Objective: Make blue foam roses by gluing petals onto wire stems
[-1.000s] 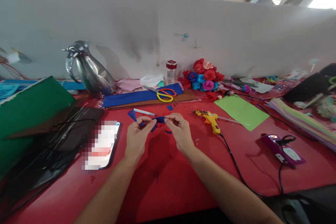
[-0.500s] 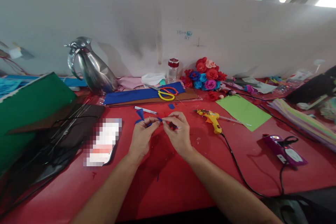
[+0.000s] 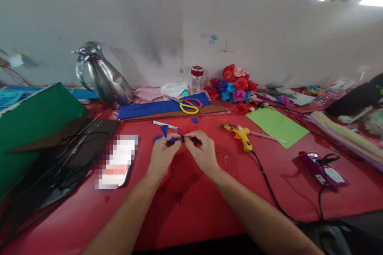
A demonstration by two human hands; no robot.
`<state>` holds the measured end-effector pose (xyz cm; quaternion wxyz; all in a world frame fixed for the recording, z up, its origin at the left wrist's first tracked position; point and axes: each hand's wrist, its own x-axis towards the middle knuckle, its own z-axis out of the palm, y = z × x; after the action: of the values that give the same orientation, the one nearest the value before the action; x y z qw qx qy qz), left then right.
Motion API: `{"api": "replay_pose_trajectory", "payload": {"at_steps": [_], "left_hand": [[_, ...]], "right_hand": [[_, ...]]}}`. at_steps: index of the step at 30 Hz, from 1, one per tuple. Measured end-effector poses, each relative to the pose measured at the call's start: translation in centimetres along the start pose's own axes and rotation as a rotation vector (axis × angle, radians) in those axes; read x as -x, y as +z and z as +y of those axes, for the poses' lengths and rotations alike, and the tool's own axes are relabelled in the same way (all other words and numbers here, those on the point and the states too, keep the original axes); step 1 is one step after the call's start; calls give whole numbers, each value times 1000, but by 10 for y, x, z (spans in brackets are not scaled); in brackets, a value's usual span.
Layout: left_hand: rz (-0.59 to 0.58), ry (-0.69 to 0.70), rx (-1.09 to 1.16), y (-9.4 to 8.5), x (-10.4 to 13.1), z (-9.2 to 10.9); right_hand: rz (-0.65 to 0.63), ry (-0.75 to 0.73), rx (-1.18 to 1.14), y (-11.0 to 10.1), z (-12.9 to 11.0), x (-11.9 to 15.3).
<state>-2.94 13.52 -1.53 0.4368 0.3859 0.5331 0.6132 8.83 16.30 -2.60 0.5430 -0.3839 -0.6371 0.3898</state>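
Left hand (image 3: 161, 153) and right hand (image 3: 202, 151) are nearly closed, thumbs against fingertips, pinching a small dark-blue strip of thin material (image 3: 181, 136) between them above the red bench (image 3: 191, 223). This two-sided pinch presumably keeps the flimsy strip steady. A dark-blue funnel-shaped piece (image 3: 164, 130) shows just beyond the left hand; whether it is attached cannot be told. The yellow plastic glue gun (image 3: 240, 132) lies to the right, grip towards the person, apparently for easy reach
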Motion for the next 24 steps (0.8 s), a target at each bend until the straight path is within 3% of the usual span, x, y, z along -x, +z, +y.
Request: {"api": "replay_pose_trajectory", "payload": {"at_steps": [5,14,20,24], "left_hand": [[5,-14,36,2,2,1],[3,45,-99,-2,1,3],[-25,88,-279,0,2,6],[71,34,-265,-8,-4,-1]], "right_hand": [[18,-25,0,0,2,-1],[2,-28,8,1,1,1],[29,219,-171,2,4,-3],[186,436,-444,1,6,-10]]}}
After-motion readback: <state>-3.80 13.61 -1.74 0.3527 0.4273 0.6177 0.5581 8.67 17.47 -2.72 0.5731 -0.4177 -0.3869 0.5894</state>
